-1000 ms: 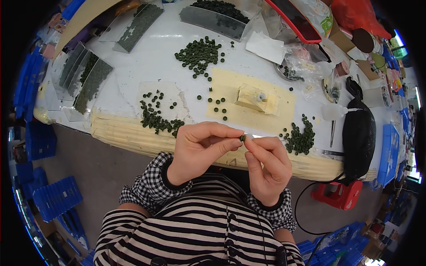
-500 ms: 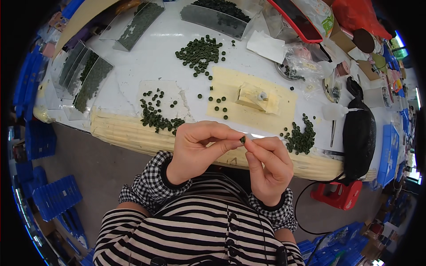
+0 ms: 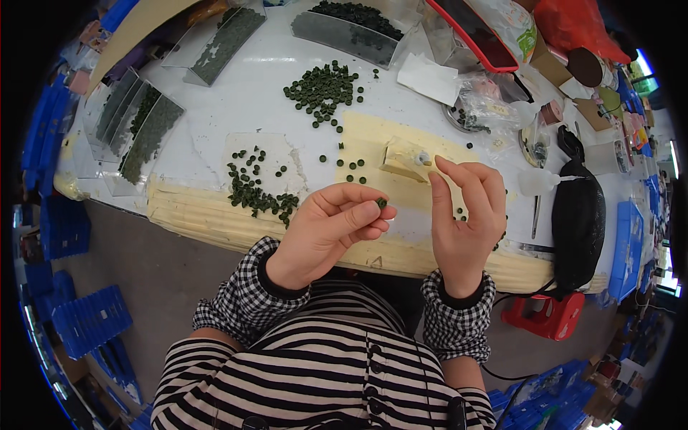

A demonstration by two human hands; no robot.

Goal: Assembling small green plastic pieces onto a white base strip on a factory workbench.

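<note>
Between the thumb and forefinger of my left hand [image 3: 331, 228] is a small dark green round piece [image 3: 382, 203], with a hollow in its face. My right hand [image 3: 469, 215] reaches over the yellow sheet [image 3: 358, 129], thumb and forefinger slightly apart beside a tape-covered block [image 3: 403, 159]. A small greyish knob [image 3: 422, 157] sits on top of that block, close to the fingertips. I see nothing between those fingers. Part of a pile of green pieces [image 3: 460, 214] at the right lies hidden behind my right hand.
More green pieces lie in a pile [image 3: 326, 89] at the back and another [image 3: 258, 193] at the left. Clear trays [image 3: 344, 34] hold more. Along the right are a red-cased phone [image 3: 476, 32], a white squeeze bottle [image 3: 539, 182], tweezers [image 3: 537, 215] and a black bag [image 3: 579, 222].
My hands have parted. The left keeps the green piece and has shifted slightly left and up, while the right has moved up and right to the block, its thumb and forefinger spreading.
</note>
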